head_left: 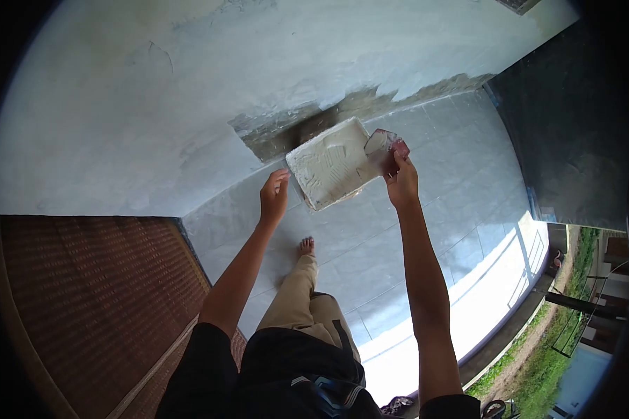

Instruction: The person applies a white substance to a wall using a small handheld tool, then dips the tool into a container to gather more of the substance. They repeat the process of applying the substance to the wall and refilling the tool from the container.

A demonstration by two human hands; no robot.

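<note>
**Two hands at a board of wet plaster**

One flat, square board (328,167) sits between my hands, out ahead of me and low, close to the foot of the wall (154,105). Its top is spread with white plaster, ridged with drag marks. I judge it stiff but weighty for its size. The load is soft and would slide if the board tipped, so it wants to be carried level. The smeared face and rim look slippery. The best hold is probably from below or at a cleaner corner, never on the coated top.

At the board's far right edge is a small scraper (384,142), with a pale blade and a reddish handle. My right hand (402,183) is clenched around that handle, thumb side up, with the blade lying on the board's rim. That arm is stretched out nearly straight.

My left hand (274,197) is at the near left corner, fingers curled upward and the tips touching or almost touching the edge. I cannot tell whether it grips the board or only steadies it. That elbow is slightly bent.

Just beyond the board, a grey bare patch (286,133) runs along the bottom of the otherwise pale wall. Below is a tiled floor (454,209), and my bare foot (306,245) stands on it near the left hand.
</note>
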